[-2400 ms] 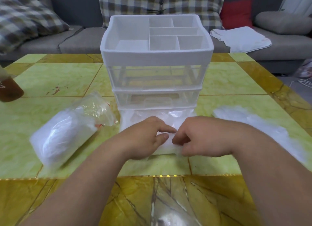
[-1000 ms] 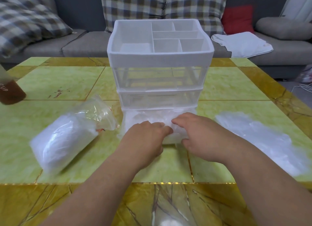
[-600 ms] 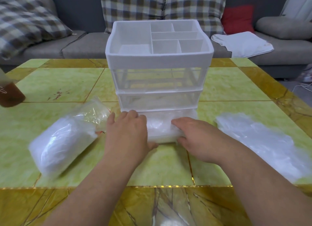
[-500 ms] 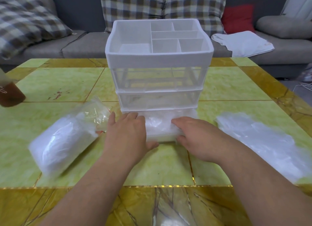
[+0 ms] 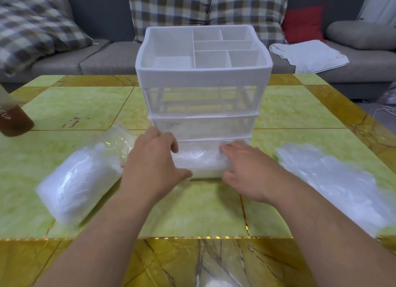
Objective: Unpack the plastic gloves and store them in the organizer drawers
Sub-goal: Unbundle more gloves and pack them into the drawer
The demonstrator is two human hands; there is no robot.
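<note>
Head view: both nearly flat, holding nothing, my left hand (image 5: 153,162) and right hand (image 5: 246,173) press the glove-filled drawer (image 5: 205,172) at 12 o'clock; next, I'd push evenly.

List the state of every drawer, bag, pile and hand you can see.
bottom drawer: partly pulled out, gloves inside
middle drawer: shut
top drawer: shut
bag of gloves: lying on its side, mostly full
loose gloves: spread flat on table
left hand: resting on bottom drawer's left corner
right hand: resting on its right side
</note>
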